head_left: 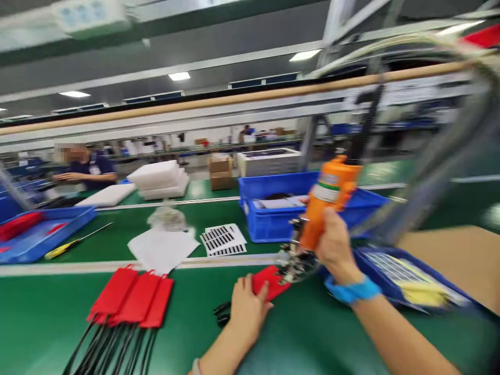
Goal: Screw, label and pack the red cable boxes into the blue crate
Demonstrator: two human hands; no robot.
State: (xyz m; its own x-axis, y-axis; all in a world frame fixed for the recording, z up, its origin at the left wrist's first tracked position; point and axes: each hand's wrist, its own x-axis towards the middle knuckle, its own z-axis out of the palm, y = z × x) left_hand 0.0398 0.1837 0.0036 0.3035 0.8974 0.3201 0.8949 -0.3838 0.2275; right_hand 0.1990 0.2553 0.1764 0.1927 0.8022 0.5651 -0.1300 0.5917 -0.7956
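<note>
My left hand [249,307] is closed on a flat red piece [271,283], pressing it near the green worktop. A black bundled cord [222,312] lies by that wrist. In my right hand [336,244] is an orange hand-held power tool [322,200], gripped round its body and tilted. Its metal head [292,263] meets the right end of the red piece; blur hides the exact contact. To the left, several similar red pieces [135,299] lie overlapped, with black cords trailing toward me.
A blue bin [265,224] stands behind the tool. White paper [164,250], striped label sheets [222,239] and a yellow-handled screwdriver [62,250] lie farther back. At left is a blue tray [74,221]; at right, a cardboard sheet [453,255]. A co-worker [91,169] sits far left.
</note>
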